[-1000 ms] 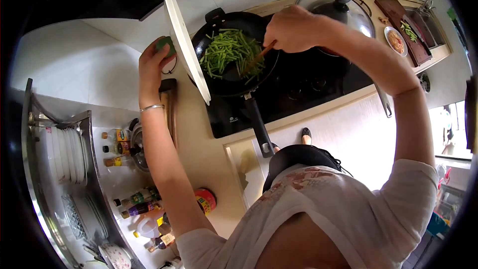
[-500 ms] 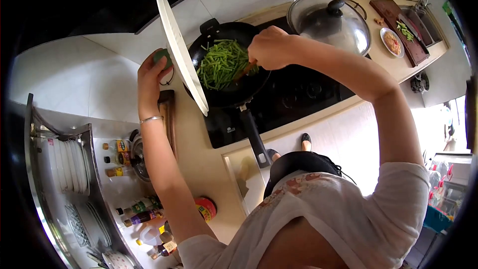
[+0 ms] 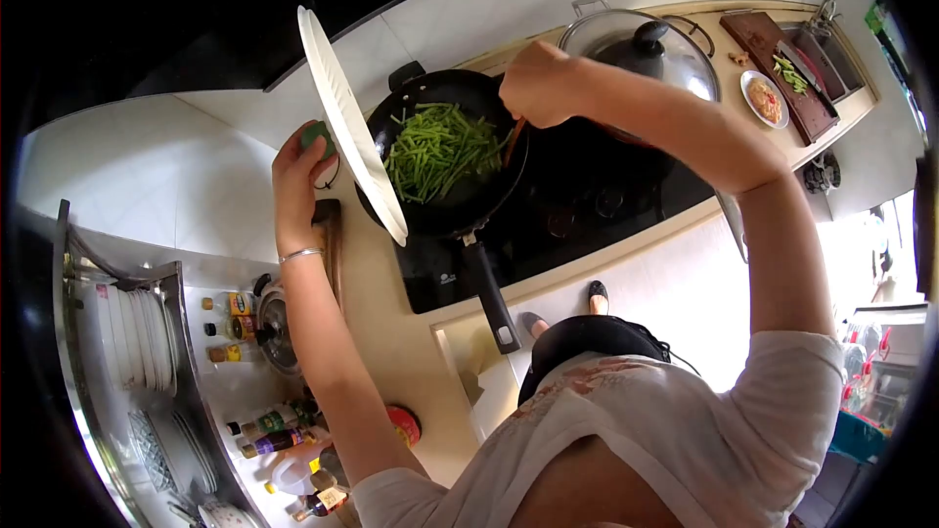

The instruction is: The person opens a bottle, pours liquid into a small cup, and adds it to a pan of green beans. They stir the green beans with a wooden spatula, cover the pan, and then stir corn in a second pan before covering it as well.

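My left hand (image 3: 296,168) is closed around the green knob (image 3: 318,139) of a cream-coloured lid (image 3: 350,127), which it holds up on edge at the left side of the wok. Inside the black wok (image 3: 452,219) lies a heap of cut green beans (image 3: 440,152). My right hand (image 3: 538,85) grips a wooden spatula (image 3: 514,143) above the wok's right rim. The spatula's blade points down along the inner right wall, beside the beans. The wok's long handle (image 3: 489,295) sticks out over the counter's front edge.
Right of the wok, a large pot with a glass lid (image 3: 597,37) stands on the black hob (image 3: 587,200). Further right are a plate of food (image 3: 765,101), a cutting board (image 3: 753,31) with a knife, and a sink. Bottles (image 3: 276,443) and a dish rack (image 3: 186,332) are at left.
The spatula has moved from among the beans to the wok's right wall, more upright. My left hand still holds the lid on edge. The whole view has shifted slightly.
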